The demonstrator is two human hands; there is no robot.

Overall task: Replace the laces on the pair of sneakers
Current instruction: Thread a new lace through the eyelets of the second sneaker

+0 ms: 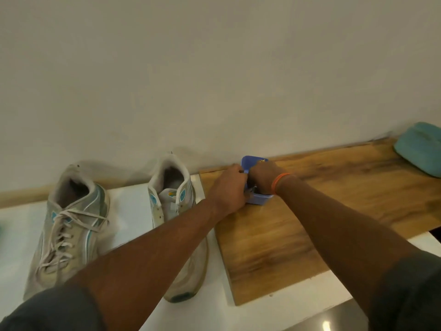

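Note:
Two worn white and teal sneakers stand on a white surface with their heels toward the wall. The left sneaker (69, 232) is laced with white laces. The right sneaker (171, 199) shows no lace in its upper eyelets, and my left forearm crosses over its front. Both my hands reach into a small blue tray (259, 199) on the wooden board (286, 247). My left hand (229, 189) sits at the tray's left side with fingers curled inward. My right hand (262, 173), with an orange wristband, is over the tray. What the fingers hold is hidden.
A teal cloth-like object (420, 151) lies at the far right of the board by the wall. The white wall runs close behind the shoes and tray. The white surface (133, 211) extends between the sneakers, and a dark counter edge (334, 318) shows at the bottom right.

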